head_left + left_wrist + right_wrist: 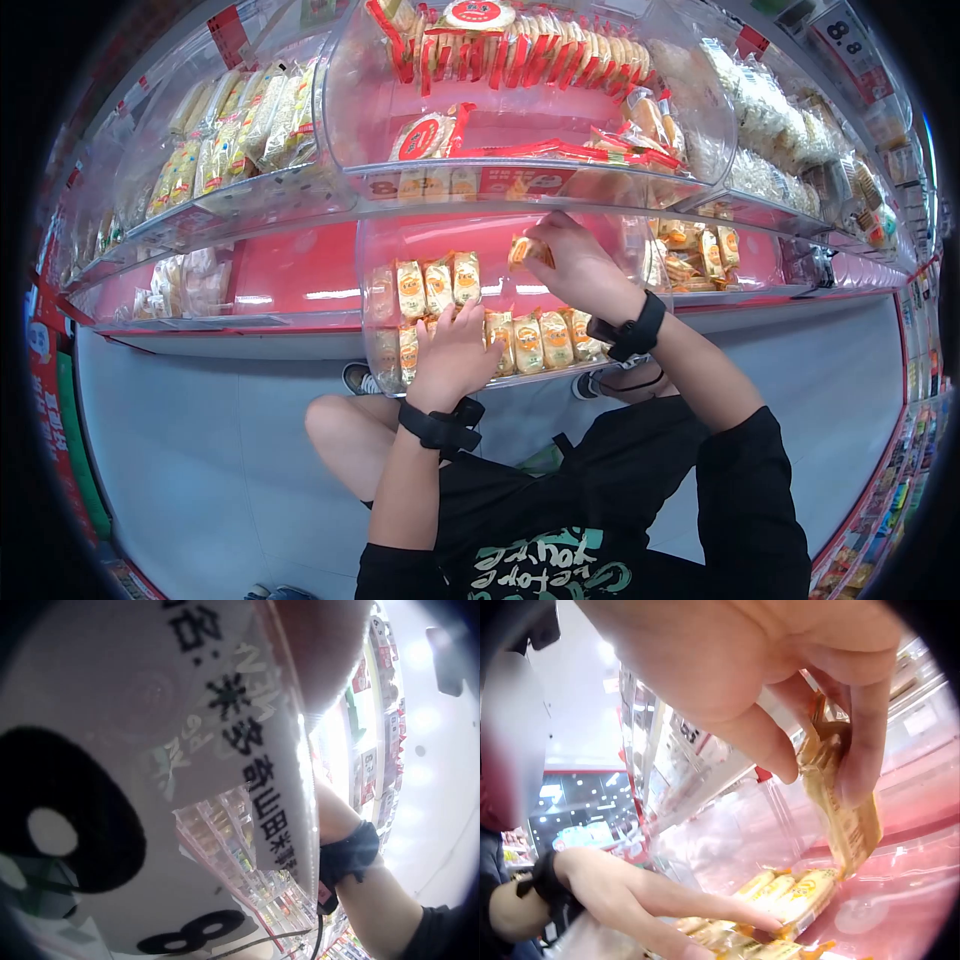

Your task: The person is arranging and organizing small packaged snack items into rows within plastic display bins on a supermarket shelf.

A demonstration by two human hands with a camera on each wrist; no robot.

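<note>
My right hand [590,268] pinches a small yellow-wrapped snack packet [847,814] between thumb and fingers, above the pink floor of a clear plastic bin [372,345]. My left hand [455,358] lies over the front row with its fingers extended. In the right wrist view, a fingertip of it touches a packet [810,896]. A front row of snack packets [540,342] stands along the bin's near wall, partly hidden by the left hand. Behind it, at the left, is a shorter row of packets [438,283]. A price label [150,750] fills much of the left wrist view.
Above the bin is a clear shelf compartment [530,165] of red-edged round crackers [540,50]. Bagged snacks [240,120] sit at the left, white bagged snacks [770,110] at the right. More yellow packets [700,250] lie in the neighbouring bin on the right.
</note>
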